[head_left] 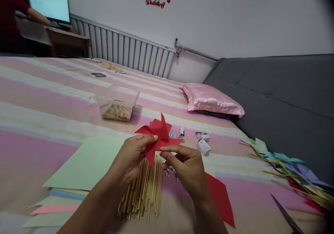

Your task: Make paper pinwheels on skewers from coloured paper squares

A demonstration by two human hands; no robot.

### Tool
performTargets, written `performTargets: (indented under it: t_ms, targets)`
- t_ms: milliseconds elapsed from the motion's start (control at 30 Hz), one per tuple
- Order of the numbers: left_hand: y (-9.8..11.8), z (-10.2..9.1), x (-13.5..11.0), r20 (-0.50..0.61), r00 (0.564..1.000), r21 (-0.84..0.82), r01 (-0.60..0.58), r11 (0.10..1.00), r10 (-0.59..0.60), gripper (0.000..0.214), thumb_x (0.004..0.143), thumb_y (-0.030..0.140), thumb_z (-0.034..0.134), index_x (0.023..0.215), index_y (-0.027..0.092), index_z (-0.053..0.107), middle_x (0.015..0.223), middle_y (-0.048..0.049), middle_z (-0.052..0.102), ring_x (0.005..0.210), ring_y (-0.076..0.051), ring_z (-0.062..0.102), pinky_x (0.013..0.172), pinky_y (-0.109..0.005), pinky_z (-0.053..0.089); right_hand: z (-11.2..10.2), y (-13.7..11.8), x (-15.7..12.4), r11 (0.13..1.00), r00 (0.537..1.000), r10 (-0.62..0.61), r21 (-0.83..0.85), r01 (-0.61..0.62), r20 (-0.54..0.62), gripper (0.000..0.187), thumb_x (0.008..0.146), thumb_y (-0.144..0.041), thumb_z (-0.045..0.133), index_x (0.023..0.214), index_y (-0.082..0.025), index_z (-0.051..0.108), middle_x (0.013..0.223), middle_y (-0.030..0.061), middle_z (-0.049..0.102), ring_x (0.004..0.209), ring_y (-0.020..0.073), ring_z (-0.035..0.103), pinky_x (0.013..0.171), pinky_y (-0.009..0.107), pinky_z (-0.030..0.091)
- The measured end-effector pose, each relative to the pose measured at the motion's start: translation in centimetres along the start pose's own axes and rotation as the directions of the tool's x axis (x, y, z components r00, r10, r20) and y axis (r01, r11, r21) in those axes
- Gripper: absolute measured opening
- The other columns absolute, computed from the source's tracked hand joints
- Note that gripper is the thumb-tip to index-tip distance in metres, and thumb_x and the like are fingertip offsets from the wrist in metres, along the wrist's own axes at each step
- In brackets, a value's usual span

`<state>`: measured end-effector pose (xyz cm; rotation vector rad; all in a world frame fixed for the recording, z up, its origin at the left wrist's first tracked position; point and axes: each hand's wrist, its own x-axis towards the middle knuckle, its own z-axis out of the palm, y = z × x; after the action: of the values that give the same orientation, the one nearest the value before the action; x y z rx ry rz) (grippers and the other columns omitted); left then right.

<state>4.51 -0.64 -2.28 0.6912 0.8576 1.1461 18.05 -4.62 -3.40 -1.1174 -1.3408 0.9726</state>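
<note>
Both hands hold a red folded paper pinwheel (158, 135) above the striped bed. My left hand (132, 159) pinches its left side with thumb and fingers closed. My right hand (186, 168) pinches its lower right edge, fingers curled. Below the hands lies a bundle of wooden sticks (144, 188). A red paper sheet (220, 197) lies under my right wrist. Small shiny pins (168, 171) show between the hands.
Light green paper (88, 161) tops a stack of coloured sheets at left. A clear plastic box (117, 103) with sticks stands further back. Finished pinwheels (289, 168) and scissors (287, 216) lie at right, small boxes (203, 142) and a pink pillow (211, 102) beyond. A person sits at a monitor (48, 4).
</note>
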Motion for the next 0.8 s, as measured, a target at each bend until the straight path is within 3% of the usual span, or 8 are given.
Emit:
performTargets:
  t_ms: [167,467,800]
  targets:
    - [0.00,0.62,-0.47,-0.024,0.998,0.031,-0.050,0.998,0.050,0.015,0.054,0.018,0.075,0.050,0.012,0.062,0.047,-0.0006,0.062,0.043,-0.009,0.051,0.044,-0.018,0.038,0.42,-0.22,0.30,0.998,0.996,0.044,0.058,-0.040,-0.074,0.013,0.067,-0.031,0.075,0.068,-0.018,0.071,0.056,-0.0010,0.066,0.048,0.0121,0.063,0.047,0.021,0.050]
    - [-0.58,0.80,-0.50,-0.010,0.992,0.109,-0.123,0.986,0.125,0.016,0.054,0.019,0.077,0.048,0.013,0.063,0.048,0.0014,0.060,0.046,-0.008,0.049,0.049,-0.019,0.037,0.56,0.45,0.19,0.998,0.975,0.058,0.030,-0.053,-0.214,0.019,0.070,-0.036,0.071,0.067,-0.018,0.066,0.061,0.0022,0.066,0.050,0.0137,0.061,0.045,0.023,0.046]
    - [-0.60,0.62,-0.58,0.051,0.988,0.188,-0.155,0.970,0.148,0.017,0.059,0.023,0.076,0.051,0.013,0.065,0.050,0.0001,0.061,0.047,-0.008,0.049,0.050,-0.021,0.036,0.72,0.21,0.27,0.990,0.959,0.135,0.063,-0.123,-0.247,0.023,0.068,-0.036,0.073,0.063,-0.016,0.064,0.048,-0.0010,0.061,0.042,0.0096,0.053,0.042,0.020,0.038]
